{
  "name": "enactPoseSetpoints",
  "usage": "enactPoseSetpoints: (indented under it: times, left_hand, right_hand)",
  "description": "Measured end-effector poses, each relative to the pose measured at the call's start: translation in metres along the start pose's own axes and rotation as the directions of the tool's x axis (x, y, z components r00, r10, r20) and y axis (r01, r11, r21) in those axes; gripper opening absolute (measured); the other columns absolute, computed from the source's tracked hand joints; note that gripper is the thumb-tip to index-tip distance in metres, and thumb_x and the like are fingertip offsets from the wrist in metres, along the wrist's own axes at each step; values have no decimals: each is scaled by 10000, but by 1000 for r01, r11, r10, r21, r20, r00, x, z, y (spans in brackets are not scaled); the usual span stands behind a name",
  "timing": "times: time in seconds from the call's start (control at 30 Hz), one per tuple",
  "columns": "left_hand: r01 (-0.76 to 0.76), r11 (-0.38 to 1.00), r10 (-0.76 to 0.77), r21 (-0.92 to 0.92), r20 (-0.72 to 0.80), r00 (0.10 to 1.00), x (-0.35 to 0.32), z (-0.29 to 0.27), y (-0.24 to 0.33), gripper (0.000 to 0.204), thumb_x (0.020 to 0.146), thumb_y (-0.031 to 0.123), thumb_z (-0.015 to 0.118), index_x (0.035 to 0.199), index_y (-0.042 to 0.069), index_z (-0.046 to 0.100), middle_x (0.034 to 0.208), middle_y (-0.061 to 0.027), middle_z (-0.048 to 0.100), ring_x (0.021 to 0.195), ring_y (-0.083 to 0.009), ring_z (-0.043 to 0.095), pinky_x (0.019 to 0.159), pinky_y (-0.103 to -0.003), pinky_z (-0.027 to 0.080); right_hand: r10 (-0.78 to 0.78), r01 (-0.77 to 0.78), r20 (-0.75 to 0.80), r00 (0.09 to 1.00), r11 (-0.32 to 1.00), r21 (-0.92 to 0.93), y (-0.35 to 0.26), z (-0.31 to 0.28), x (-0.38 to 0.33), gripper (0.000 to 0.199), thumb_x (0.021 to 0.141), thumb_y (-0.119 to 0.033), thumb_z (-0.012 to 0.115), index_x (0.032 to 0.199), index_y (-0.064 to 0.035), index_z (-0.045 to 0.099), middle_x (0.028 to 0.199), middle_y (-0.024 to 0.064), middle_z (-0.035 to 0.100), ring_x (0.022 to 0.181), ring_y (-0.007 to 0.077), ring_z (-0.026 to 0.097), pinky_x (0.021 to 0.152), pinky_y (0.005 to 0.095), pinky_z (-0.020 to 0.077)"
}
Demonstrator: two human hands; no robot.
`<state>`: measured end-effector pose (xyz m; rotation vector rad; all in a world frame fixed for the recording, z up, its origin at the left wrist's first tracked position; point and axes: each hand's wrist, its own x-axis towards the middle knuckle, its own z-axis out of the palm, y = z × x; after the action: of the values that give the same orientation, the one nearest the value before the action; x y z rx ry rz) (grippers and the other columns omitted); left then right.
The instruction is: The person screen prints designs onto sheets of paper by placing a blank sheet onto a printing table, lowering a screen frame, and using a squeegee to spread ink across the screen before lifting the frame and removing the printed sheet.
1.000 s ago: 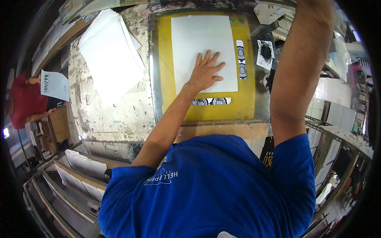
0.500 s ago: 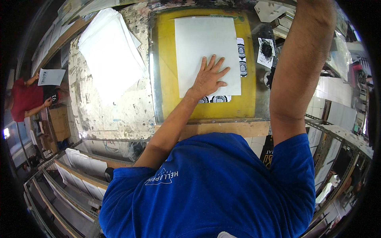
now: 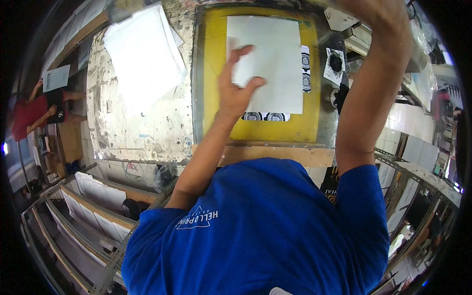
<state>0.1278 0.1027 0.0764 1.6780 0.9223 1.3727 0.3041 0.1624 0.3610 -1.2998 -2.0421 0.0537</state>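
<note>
My left hand (image 3: 237,86) hovers at the left side of a white sheet (image 3: 275,64), its thumb and fingers apart and curved, the fingertips blurred. That sheet lies on a yellow panel (image 3: 275,132) set in the worktable. Black-and-white round emblem prints (image 3: 306,69) stick out from under its right and lower edges. My right arm reaches up to the far edge, where the right hand (image 3: 366,9) is smeared by motion and partly cut off; its fingers do not show clearly.
A stack of white paper (image 3: 145,64) lies on the stained tabletop (image 3: 118,140) to the left. At right are a small paper with a black ink blot (image 3: 336,63) and a black cloth (image 3: 340,96). Metal racks (image 3: 93,216) stand below left. A person in red (image 3: 30,115) holds a printed sheet.
My left hand has come off the white sheet, where it lay flat and spread, and moved left with its fingers curving. My right hand has come into view at the top edge.
</note>
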Motion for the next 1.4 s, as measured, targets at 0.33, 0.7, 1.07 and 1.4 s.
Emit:
enactPoseSetpoints:
  times: [0.33,0.7,1.07,1.4]
  left_hand:
    - [422,841,-509,-338,-231,830,-93,-96,28,1114,607,90,975,1520,-92,363,1340,-154,618,1204,-232,613,1041,-378,514]
    - [222,700,-193,679,-119,974,-164,-104,-49,952,504,356,952,1340,35,630,1512,-201,479,1369,-405,402,1141,-521,291]
    - [251,696,-223,672,-131,966,-161,-107,-41,898,529,365,935,1316,36,656,1560,-255,387,1374,-439,364,1137,-542,274]
    - [269,717,-244,643,-131,961,-164,-108,-43,876,581,348,920,1351,40,639,1551,-271,397,1359,-434,390,1125,-536,289]
  right_hand:
    - [47,-40,73,996,995,-94,-3,93,-181,496,737,-237,826,1227,-257,753,764,102,618,662,298,611,625,422,503]
    - [259,-171,473,842,960,-221,30,201,-264,782,705,-119,798,1440,-241,559,1052,103,569,1058,282,540,1001,486,333]
    - [167,-127,170,971,966,-227,148,260,-173,798,604,-118,800,1372,-240,619,1110,83,587,1088,278,536,965,499,346]
    - [28,-2,78,997,947,-320,257,302,-64,776,686,-229,785,1431,-292,576,1159,109,607,1135,301,546,989,518,334]
